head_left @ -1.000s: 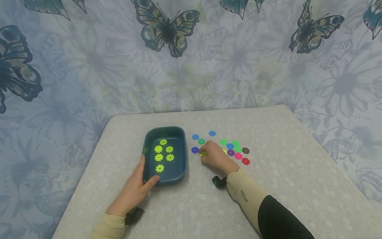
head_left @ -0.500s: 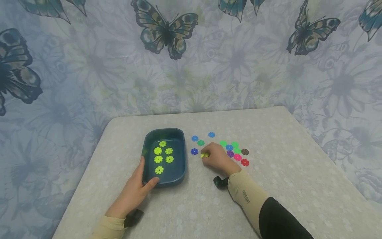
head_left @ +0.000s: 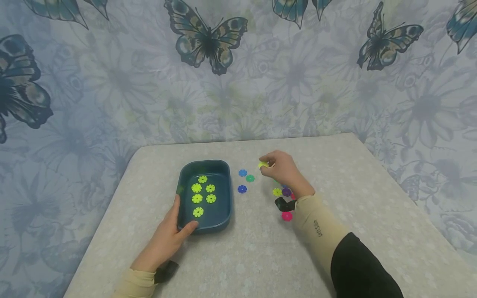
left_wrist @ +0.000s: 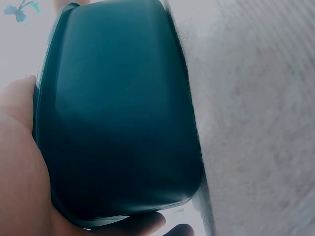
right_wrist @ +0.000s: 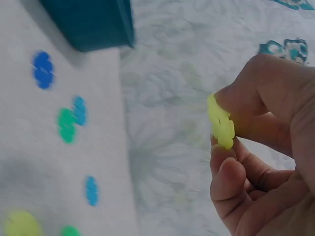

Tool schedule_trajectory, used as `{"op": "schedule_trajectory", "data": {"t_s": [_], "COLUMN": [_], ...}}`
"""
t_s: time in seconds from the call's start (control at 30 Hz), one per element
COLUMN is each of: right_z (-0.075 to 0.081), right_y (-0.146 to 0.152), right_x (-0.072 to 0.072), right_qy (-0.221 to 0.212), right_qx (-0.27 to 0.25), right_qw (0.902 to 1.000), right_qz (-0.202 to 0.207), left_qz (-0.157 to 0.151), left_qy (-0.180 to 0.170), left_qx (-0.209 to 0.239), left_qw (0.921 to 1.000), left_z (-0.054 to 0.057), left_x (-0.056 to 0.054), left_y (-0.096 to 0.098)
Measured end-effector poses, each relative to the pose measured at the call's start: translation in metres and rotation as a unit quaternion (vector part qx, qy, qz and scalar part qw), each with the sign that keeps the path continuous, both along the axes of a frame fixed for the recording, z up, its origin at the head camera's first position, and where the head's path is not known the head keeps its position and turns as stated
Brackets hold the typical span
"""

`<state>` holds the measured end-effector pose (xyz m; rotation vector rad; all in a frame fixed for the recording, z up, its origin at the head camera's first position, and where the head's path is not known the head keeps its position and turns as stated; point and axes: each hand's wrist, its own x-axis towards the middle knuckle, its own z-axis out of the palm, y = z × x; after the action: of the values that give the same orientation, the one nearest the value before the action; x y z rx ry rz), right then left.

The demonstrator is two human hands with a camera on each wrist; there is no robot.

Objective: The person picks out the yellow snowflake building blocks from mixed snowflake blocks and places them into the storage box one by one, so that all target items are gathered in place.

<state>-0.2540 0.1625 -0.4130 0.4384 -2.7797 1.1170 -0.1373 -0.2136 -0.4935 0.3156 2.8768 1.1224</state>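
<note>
In the head view my right hand point(head_left: 282, 169) is raised over the table's right part, pinching a yellow flower-shaped disc point(head_left: 263, 164) between thumb and fingers. The right wrist view shows this disc point(right_wrist: 221, 123) edge-on at the fingertips. My left hand point(head_left: 165, 240) grips the dark teal tray point(head_left: 222, 207) at its near left corner, thumb over the rim and fingers along the side. Several yellow discs point(head_left: 198, 212) lie flat in the tray. From the left wrist, the tray's outer wall point(left_wrist: 118, 98) fills most of the view.
Right of the tray lie a light blue disc point(head_left: 243, 172), a green disc point(head_left: 250, 178) and a dark blue disc point(head_left: 242, 189). A yellow disc point(head_left: 277, 191), a purple disc point(head_left: 286, 192) and a pink disc point(head_left: 287, 216) lie near my right wrist, which hides others. Butterfly wallpaper point(head_left: 208, 103) rises behind the table.
My right hand has risen and moved away and to the right with the yellow disc. Another yellow disc and a nearer pink one, covered before, now show. The left hand and tray stay put.
</note>
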Motion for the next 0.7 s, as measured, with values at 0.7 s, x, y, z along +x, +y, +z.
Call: {"op": "schedule_trajectory", "data": {"t_s": [0.7], "right_z": [0.030], "right_y": [-0.096], "right_x": [-0.015], "right_qy": [0.007], "right_qx": [-0.010], "right_qw": [0.9974], "right_qz": [0.071], "left_qz": [-0.005], "left_qy": [0.004], "left_qx": [0.012], "left_qw": [0.9999], "left_z": [0.000], "left_x": [-0.001], "left_y": [-0.002]}}
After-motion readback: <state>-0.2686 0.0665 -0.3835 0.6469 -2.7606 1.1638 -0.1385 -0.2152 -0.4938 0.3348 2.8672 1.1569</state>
